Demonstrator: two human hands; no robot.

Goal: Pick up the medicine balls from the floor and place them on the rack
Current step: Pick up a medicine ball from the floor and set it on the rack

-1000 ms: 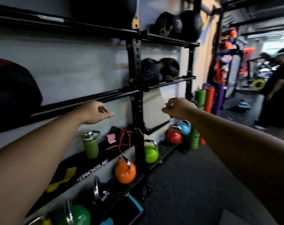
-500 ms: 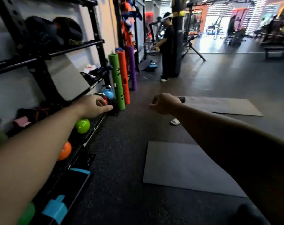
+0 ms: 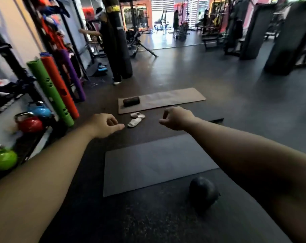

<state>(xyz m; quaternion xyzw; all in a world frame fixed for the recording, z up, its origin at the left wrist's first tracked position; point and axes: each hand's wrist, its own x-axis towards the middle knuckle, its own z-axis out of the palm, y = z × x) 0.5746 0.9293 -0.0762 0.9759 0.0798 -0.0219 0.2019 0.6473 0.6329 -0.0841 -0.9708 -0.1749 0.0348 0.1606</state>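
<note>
Hovering mid-frame, left hand (image 3: 103, 125) and right hand (image 3: 176, 118) are curling loosely, holding nothing, apparently freed for the medicine ball (image 3: 203, 193) lying lower right.

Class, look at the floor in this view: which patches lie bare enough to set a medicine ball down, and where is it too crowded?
Bare: the grey mat, between the hands and the black medicine ball, and the dark floor right of the tan mat. Crowded: the strip by the white slippers and foam roller, and the left edge with kettlebells and upright tubes.
</note>
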